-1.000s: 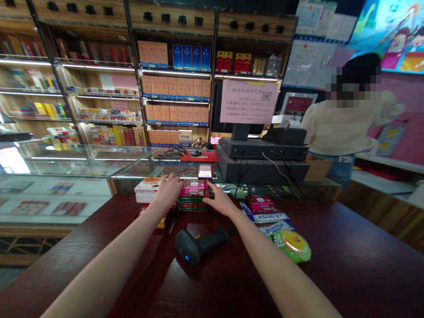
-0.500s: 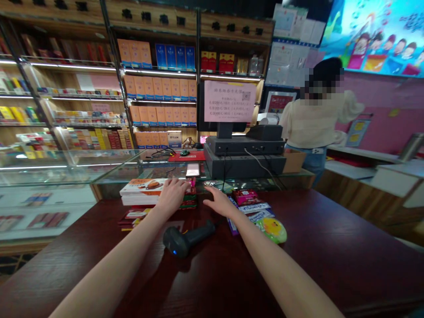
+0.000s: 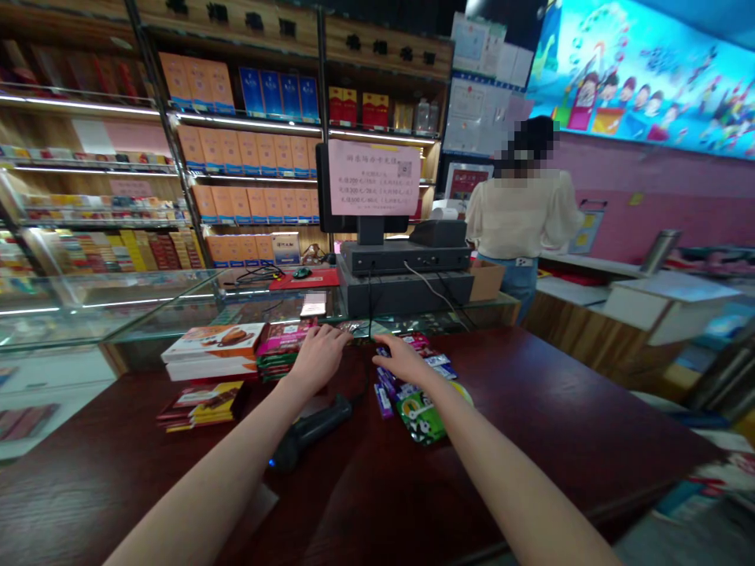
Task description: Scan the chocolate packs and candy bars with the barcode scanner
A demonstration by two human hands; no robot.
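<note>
Left hand (image 3: 322,358): palm down over the far middle of the desk (image 3: 531,440), fingers loosely uncurled, with nothing seen in their grasp. It was just right of the pink packets; any touch beneath could not be told.
Right hand (image 3: 406,362): turned inward, fingers pointing left and thumb apart, gripping nothing visible. It was close by the purple packets, contact unclear.
Forearms (image 3: 236,456): stretched forward from the near side, nearly mirrored, a pose that seemed to bring each hand within reach of one group.
Pink packets (image 3: 281,338): at far left, piled flat on green-edged packets (image 3: 276,365), probably so like shapes sat steadily together.
White boxes (image 3: 212,365): stacked flat, left of that pile, their broad sides likely giving stability.
Red and yellow packs (image 3: 204,405): lay flat, nearer than the boxes.
Purple packets (image 3: 385,385): loosely gathered at right, with a green packet (image 3: 421,418) nearer, partly behind the right forearm.
Scanner (image 3: 322,424): lay between the groups, apparently handy for either hand.
Phone (image 3: 313,305): rested beyond, on the glass case (image 3: 177,305).
Sign (image 3: 374,179): fixed to the monitor's back, presumably to face this side.
</note>
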